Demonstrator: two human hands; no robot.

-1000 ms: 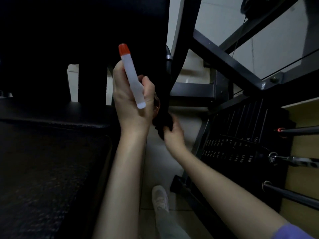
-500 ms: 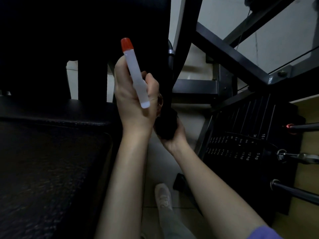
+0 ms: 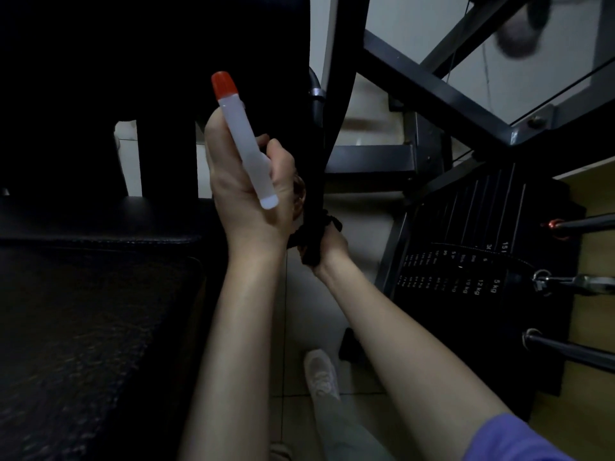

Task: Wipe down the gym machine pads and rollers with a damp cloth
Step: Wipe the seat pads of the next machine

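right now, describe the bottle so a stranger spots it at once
Find the black seat pad on the left; the left forearm runs up beside its right edge. Its grip holds a slim white bottle, the only red-capped thing here.

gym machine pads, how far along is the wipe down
Done: nothing provable; the seat pad is too dark to show wiping. In hand: the right grip holds the dark cloth at the bottom edge of the upright pad, while the left grip holds a spray bottle. Left: likely the seat pad and the rollers, none plainly in view.
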